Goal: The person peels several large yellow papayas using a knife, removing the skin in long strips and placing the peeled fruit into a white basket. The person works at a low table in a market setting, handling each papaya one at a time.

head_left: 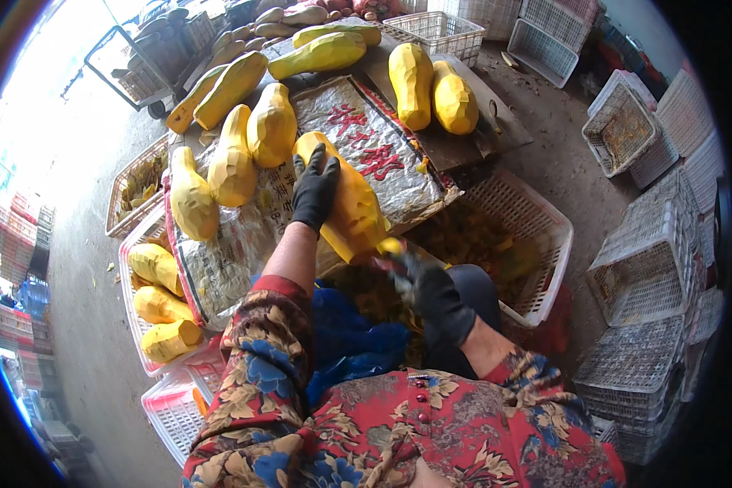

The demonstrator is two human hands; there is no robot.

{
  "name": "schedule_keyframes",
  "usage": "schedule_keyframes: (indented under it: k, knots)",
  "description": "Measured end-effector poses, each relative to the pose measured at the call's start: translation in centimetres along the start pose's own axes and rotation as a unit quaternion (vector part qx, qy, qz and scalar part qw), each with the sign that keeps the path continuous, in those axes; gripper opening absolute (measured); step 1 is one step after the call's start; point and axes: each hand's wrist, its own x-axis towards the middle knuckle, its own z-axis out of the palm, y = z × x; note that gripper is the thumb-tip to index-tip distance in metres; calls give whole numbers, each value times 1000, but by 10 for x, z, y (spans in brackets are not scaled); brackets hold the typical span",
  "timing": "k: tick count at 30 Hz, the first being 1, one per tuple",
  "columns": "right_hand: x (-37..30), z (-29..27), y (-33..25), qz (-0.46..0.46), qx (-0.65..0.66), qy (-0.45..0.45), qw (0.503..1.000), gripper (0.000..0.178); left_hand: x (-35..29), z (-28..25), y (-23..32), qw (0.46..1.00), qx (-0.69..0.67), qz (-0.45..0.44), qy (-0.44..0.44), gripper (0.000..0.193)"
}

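A large yellow squash [352,210], its surface cut into long flat facets, slants across the work board in front of me. My left hand [315,189], in a black glove, grips it over its upper part. At the squash's lower end my right hand [435,297], also black-gloved, is closed round a small reddish hand tool [393,263]. Motion blurs the tool, so its exact kind does not show. A bright yellow piece [390,246] is beside it. Several faceted squashes, one of them a pale squash [193,195], lie along the board's left side.
Printed sacking [358,138] covers the board. Two squashes [411,85] lie at its far right. A white crate [537,244] with peelings stands on the right, a crate of squashes [130,325] on the left. Stacked crates [642,309] line the right; blue plastic [350,333] lies near my lap.
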Motion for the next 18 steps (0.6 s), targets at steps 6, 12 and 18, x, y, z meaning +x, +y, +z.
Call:
schedule_keyframes:
  k: [6,12,18]
  knots:
    - [-27,-11,12,375,636,-42,673,32,10,3,-12,998,-51,-21,-18,63]
    - [93,-25,-5,145,450,-32,880,30,19,10,-49,997,17,79,-13,63]
    - [76,-11,-4,213,453,-53,864,31,-6,-5,-19,996,-13,94,-5,62]
